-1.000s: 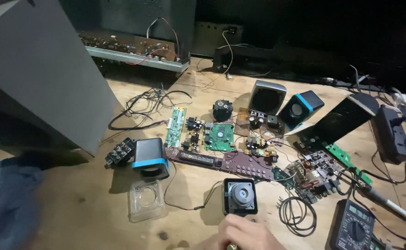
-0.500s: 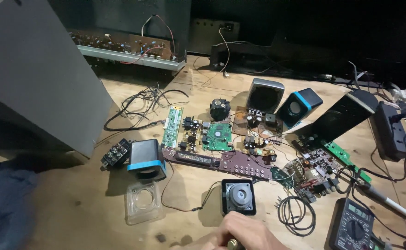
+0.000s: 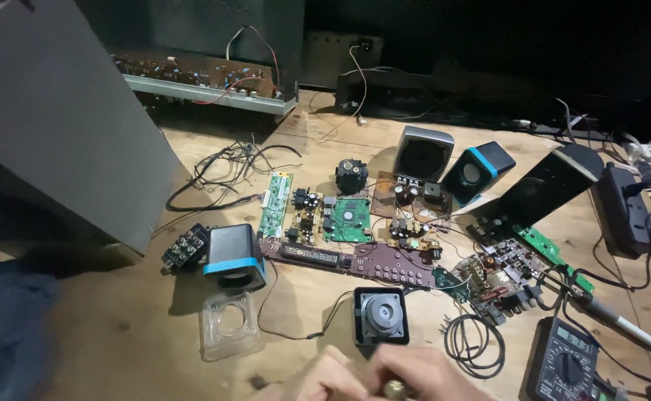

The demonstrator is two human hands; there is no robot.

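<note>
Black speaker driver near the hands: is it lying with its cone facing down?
No. The black speaker driver lies on the wooden table with its round silver magnet side facing up.

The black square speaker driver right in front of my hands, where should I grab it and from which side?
Probably by its two side edges, coming down from above. The black square speaker driver lies flat on the wooden table with its metal back facing up, so the straight black frame edges offer the firmest pinch. A thin wire runs off its left side, so lift gently. Both hands are just below it.
</note>
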